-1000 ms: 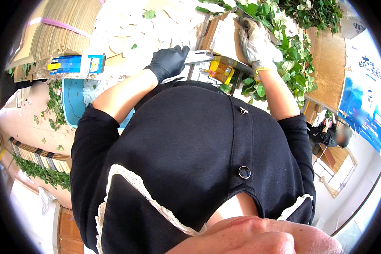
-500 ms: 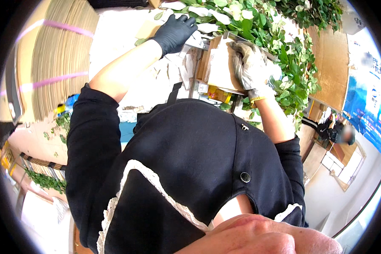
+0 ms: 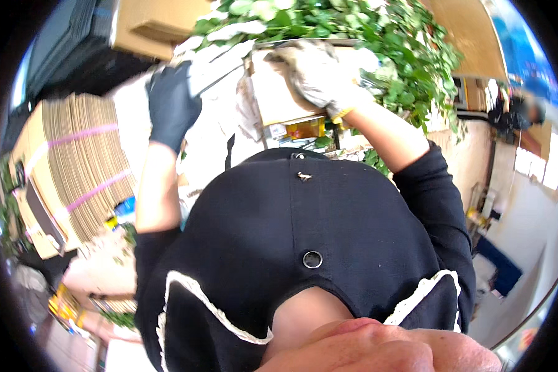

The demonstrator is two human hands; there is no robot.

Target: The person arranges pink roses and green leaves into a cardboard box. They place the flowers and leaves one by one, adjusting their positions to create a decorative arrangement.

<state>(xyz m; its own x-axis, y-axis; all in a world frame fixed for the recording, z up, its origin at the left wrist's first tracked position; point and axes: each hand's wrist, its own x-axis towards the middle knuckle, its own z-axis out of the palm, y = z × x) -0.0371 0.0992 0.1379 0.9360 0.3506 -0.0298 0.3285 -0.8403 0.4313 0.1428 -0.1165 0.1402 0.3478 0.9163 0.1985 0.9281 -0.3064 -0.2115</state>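
Note:
My left hand (image 3: 172,104), in a black glove, reaches over the white tabletop beside a pale sheet-like strip (image 3: 220,71). Its thumb stands apart from the fingers, which are somewhat blurred, and nothing shows clearly in it. My right hand (image 3: 322,77), in a stained white glove with a yellow cuff, lies with its fingers stretched over a flat tan board or box top (image 3: 271,93). The board has a dark metal edge along its far side. Cut leafy stems (image 3: 390,68) lie heaped against it, beyond and to the right of that hand.
Flat cardboard bundled with pink straps (image 3: 84,133) stands at the left. An open cardboard box (image 3: 158,22) is at the far left, and another cardboard piece (image 3: 471,37) at the far right. Below the board sits a yellow package (image 3: 307,128). Another person (image 3: 527,111) is in the right background.
My left hand has moved left and nearer, away from the leaves to the white tabletop. My right hand stays on the board. The view has swung, bringing the far-left box into sight.

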